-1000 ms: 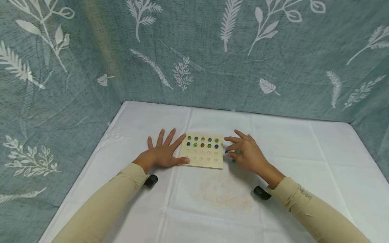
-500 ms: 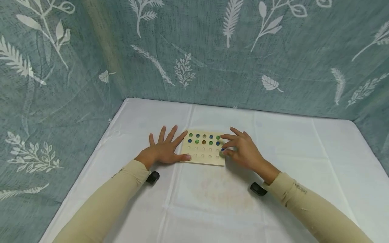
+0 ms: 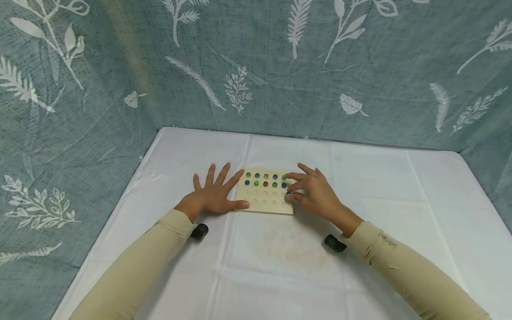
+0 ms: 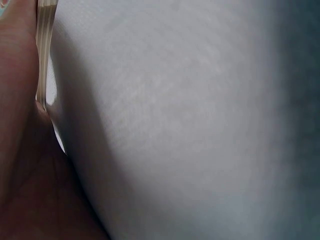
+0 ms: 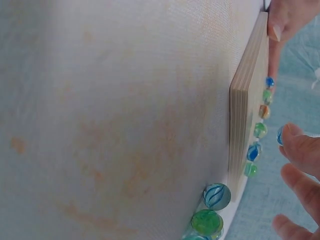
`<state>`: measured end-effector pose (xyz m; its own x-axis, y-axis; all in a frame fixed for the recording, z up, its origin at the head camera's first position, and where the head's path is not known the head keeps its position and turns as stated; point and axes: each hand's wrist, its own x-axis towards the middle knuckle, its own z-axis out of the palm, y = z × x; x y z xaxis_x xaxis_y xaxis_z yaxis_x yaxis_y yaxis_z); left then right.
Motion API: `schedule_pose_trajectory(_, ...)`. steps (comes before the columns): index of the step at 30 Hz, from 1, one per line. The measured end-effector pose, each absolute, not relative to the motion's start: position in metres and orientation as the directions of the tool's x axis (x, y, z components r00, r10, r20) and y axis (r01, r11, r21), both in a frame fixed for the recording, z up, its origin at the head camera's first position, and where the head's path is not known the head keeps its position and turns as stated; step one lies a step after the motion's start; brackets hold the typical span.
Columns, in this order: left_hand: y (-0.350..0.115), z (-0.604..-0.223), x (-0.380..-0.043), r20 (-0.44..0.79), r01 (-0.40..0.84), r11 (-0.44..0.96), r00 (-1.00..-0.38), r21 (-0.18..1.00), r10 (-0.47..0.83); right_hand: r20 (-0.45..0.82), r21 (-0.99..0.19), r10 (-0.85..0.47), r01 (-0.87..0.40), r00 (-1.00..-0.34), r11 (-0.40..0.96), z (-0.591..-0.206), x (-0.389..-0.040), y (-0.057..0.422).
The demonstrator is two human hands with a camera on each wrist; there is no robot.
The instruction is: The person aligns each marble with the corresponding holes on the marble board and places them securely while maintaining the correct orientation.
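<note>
A pale wooden board [image 3: 266,207] with rows of round hollows lies flat on the table. Its two far rows hold glass marbles in green, blue, clear and amber, such as the amber marble [image 3: 266,184]. My left hand [image 3: 212,196] is spread at the board's left side, thumb on its near corner and index fingertip at its far corner. Between thumb and fingertips, my right hand [image 3: 320,195] pinches a blue marble [image 5: 280,135] above the board's right edge, by the third row. The left wrist view shows the layered board edge [image 4: 45,55] along my hand.
Beside the board, in the right wrist view, lie loose marbles, among them a blue-swirled marble [image 5: 217,196] and a green marble [image 5: 207,222]; my right hand covers them in the head view. A leaf-patterned curtain [image 3: 272,89] stands behind the white-covered table [image 3: 280,275].
My right hand has picked up a blue marble from beside the board and carried it left, over the board's right edge. The left hand stays in place on the board.
</note>
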<state>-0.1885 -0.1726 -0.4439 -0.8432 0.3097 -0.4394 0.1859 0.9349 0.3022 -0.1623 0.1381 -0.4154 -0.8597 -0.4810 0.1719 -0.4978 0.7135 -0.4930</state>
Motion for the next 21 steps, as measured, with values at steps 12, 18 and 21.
schedule_pose_trajectory(12, -0.173, -0.440, -0.186, -0.460, 0.174, 0.937, -0.834, 0.304, 0.304, 0.176, -0.489, -0.501, -0.517, -0.847, 0.703, -0.416, -0.163, 0.131)
schedule_pose_trajectory(18, -0.174, -0.443, -0.187, -0.451, 0.178, 0.938, -0.840, 0.297, 0.302, 0.171, -0.480, -0.504, -0.518, -0.846, 0.707, -0.414, -0.164, 0.126)
schedule_pose_trajectory(21, -0.174, -0.444, -0.188, -0.446, 0.179, 0.935, -0.841, 0.305, 0.306, 0.169, -0.479, -0.507, -0.520, -0.845, 0.707, -0.414, -0.165, 0.124)
